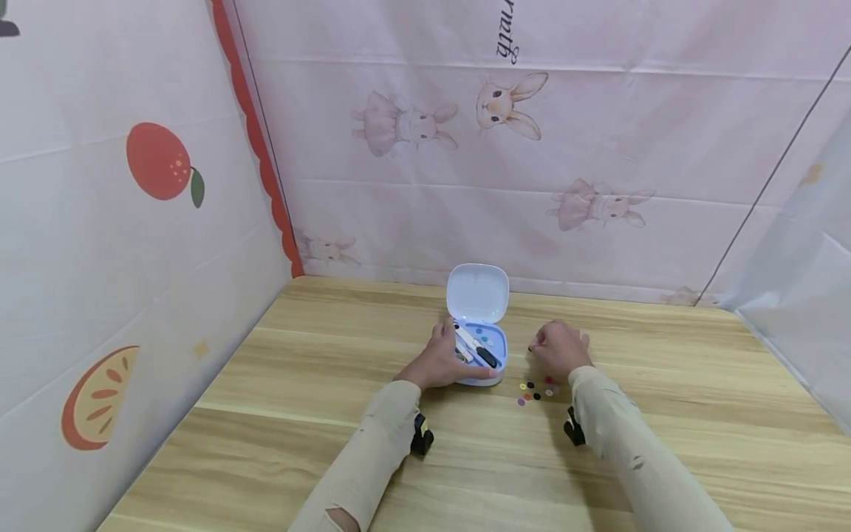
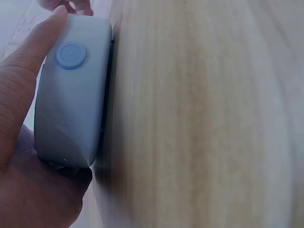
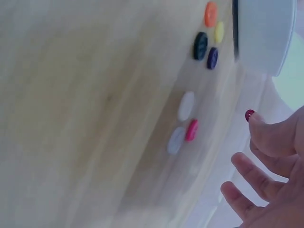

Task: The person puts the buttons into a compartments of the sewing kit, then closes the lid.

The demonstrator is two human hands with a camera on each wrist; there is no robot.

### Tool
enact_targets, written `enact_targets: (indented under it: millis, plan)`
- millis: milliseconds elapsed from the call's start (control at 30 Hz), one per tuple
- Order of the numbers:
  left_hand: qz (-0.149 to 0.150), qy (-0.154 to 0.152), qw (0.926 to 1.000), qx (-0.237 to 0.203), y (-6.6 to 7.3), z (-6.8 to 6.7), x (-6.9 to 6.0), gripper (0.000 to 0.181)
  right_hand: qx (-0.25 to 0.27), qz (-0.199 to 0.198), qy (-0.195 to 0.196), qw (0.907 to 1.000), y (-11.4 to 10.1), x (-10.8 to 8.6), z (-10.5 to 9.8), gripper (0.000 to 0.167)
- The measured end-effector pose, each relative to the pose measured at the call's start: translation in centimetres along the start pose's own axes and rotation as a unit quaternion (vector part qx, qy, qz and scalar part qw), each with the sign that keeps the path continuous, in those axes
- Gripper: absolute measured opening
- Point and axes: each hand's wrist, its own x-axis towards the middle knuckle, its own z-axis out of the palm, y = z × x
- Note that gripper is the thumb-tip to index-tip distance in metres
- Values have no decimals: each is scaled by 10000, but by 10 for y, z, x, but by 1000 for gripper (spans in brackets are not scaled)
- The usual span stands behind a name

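Observation:
A light blue box (image 1: pixel 500 355) with its white lid (image 1: pixel 477 293) raised holds a black-and-white tool (image 1: pixel 486 357) and several small buttons. My left hand (image 1: pixel 444 360) grips the box around its left and front sides; in the left wrist view the thumb lies along the wall of the box (image 2: pixel 71 99). To the right of the box my right hand (image 1: pixel 561 349) pinches a small dark red button (image 3: pixel 250 115) between thumb and finger, above the table. Several loose buttons lie in front of it, among them an orange one (image 3: pixel 210 14) and a pink one (image 3: pixel 191 129).
The wood-grain table (image 1: pixel 266 443) meets a pink rabbit-print sheet (image 1: pixel 412 222) behind the box. Another printed sheet (image 1: pixel 133 258) with fruit stands along the left side, and a pale sheet (image 1: pixel 804 295) along the right.

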Motion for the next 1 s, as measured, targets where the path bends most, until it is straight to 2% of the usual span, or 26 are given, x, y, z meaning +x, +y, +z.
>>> enact_targets:
  millis: [200,400,633,800,1000]
  plan:
    - [0,1,10000,-63,1,-1,0,135,-13,-215,293,9993,-11,1,-1,8]
    - [14,1,10000,-72,1,-1,0,135,347,-316,484,9977,-21,2,0,13]
    - [52,-16,10000,-83,1,-1,-2,135,736,-336,450,9957,-31,1,3,14]
    - [115,-31,9999,-104,3,-2,-4,134,811,-418,451,9948,-37,2,6,13]
    - [152,-43,9998,-72,4,-3,-5,134,854,-438,174,9952,-42,2,10,13]
